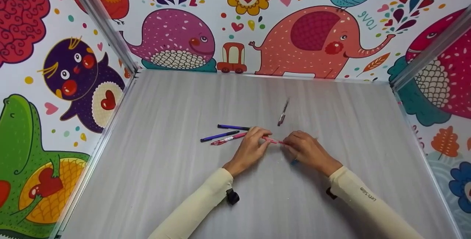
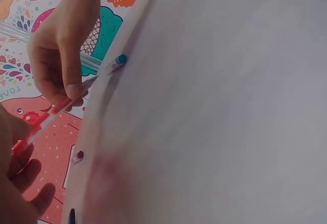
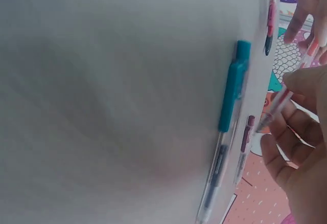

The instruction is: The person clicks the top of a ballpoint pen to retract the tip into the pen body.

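Observation:
Both hands meet over the middle of the table on one slim pen with red and clear parts (image 1: 271,141). My left hand (image 1: 252,145) pinches its left part between thumb and fingers. The right hand (image 1: 307,149) pinches the other end, whose tip shows past the fingers in the right wrist view (image 3: 276,101). Beside the left hand lies a pink pen with a clear end (image 1: 223,141), partly hidden by that hand. Under the right hand a teal-ended clear pen (image 3: 232,96) lies on the table, mostly covered in the head view.
Two blue pens, one farther back (image 1: 232,127) and one nearer (image 1: 219,136), lie left of the hands. A clear pen with a dark red end (image 1: 282,116) lies beyond the right hand. Printed cartoon walls (image 1: 176,40) enclose the grey table (image 1: 165,95) at the back and sides.

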`<state>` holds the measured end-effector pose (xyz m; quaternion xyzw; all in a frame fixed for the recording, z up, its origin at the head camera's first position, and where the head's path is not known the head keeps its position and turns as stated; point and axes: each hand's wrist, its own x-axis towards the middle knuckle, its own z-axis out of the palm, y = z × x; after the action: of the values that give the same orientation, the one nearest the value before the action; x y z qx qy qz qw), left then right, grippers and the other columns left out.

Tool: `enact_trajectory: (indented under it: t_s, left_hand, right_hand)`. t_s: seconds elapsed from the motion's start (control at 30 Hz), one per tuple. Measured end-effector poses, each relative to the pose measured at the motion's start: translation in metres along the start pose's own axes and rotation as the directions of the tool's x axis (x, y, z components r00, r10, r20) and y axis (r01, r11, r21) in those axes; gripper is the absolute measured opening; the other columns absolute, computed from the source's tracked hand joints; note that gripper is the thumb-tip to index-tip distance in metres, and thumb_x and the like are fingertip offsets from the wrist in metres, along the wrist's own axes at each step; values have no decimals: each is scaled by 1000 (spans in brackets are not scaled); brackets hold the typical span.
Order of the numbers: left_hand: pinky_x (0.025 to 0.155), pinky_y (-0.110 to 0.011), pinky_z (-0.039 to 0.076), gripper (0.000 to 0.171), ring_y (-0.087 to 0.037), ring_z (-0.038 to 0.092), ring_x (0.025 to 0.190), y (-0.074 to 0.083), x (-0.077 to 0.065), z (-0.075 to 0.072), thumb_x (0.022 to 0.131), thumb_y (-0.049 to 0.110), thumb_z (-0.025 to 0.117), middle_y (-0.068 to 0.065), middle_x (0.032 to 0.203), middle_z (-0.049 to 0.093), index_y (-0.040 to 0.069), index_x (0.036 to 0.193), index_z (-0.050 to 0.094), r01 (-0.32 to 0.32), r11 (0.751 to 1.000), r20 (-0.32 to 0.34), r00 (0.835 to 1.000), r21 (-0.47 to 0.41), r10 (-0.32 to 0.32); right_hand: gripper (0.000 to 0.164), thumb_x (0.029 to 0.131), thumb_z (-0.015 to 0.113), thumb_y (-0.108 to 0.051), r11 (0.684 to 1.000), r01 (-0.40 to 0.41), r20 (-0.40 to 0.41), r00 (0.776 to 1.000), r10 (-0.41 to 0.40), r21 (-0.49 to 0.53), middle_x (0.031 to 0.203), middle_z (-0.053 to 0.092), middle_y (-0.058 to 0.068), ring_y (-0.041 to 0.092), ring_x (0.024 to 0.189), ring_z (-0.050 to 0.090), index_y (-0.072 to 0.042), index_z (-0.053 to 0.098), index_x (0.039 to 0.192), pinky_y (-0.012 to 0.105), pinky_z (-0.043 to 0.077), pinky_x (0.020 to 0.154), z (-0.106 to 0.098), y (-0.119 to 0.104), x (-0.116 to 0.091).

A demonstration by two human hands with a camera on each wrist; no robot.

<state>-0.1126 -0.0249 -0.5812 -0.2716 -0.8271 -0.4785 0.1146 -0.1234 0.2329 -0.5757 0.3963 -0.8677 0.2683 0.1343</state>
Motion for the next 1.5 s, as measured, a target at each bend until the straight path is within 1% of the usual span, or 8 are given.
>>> enact_trajectory:
  t_s: [0.17,0.33,0.53,0.77,1.0,1.07,1.3,1.5]
  left_hand:
    - [99,-39,56,23,-25,67,111,6,5,-3,102,3,77,-15,115,74,1,125,75,1,1000,-10,1000,-12,-1]
    - [99,-37,57,26,-24,67,110,12,9,-6,102,4,78,-13,113,73,-1,128,73,10,997,-33,999,-72,-13]
    - [101,-37,59,29,-22,69,110,16,11,-5,104,6,76,-10,114,72,1,132,71,15,991,-52,998,-133,-22]
    - [101,-38,60,30,-20,70,111,22,12,-3,104,9,78,-8,119,73,3,133,71,35,983,-89,995,-181,-52]
    - [100,-37,59,26,-17,70,110,28,17,-1,104,9,78,-5,118,74,5,129,73,32,979,-119,991,-201,-57]
    - [100,-36,59,25,-17,70,110,29,19,-1,104,9,78,-5,117,75,6,128,74,26,979,-121,991,-201,-51]
    - [97,-36,60,30,-18,70,107,30,21,-1,101,6,80,-6,111,75,5,131,74,20,977,-99,994,-210,-42]
    - [97,-37,61,39,-18,71,107,30,21,-3,102,5,79,-9,113,74,2,140,70,23,959,-31,999,-281,-33]
  right_hand:
    - [22,91,85,7,987,-108,49,994,102,120,105,75,3,19,95,73,-3,79,110,43,64,79,-3,-11,-2]
    - [25,95,80,8,937,-232,123,971,206,260,111,78,8,18,96,74,-1,78,118,39,64,84,-5,-20,-3]
    - [25,97,79,8,893,-275,146,960,238,355,112,79,14,19,94,74,1,76,120,32,62,83,-4,-24,-3]
    - [22,100,77,6,812,-350,160,936,312,467,107,80,15,25,90,77,1,76,121,30,62,82,-4,-35,-2]
    - [20,98,81,3,759,-383,139,919,368,526,103,80,13,18,89,75,4,74,117,26,60,79,0,-48,0]
    - [21,98,81,1,732,-396,143,912,384,554,103,80,13,16,89,75,6,73,117,24,59,78,2,-50,1]
    - [28,98,80,0,603,-456,178,868,464,654,106,78,17,17,94,75,13,70,121,25,60,83,7,-56,1]
    - [28,99,79,0,534,-450,163,851,499,716,105,77,19,16,93,74,16,69,119,26,60,83,10,-63,1]
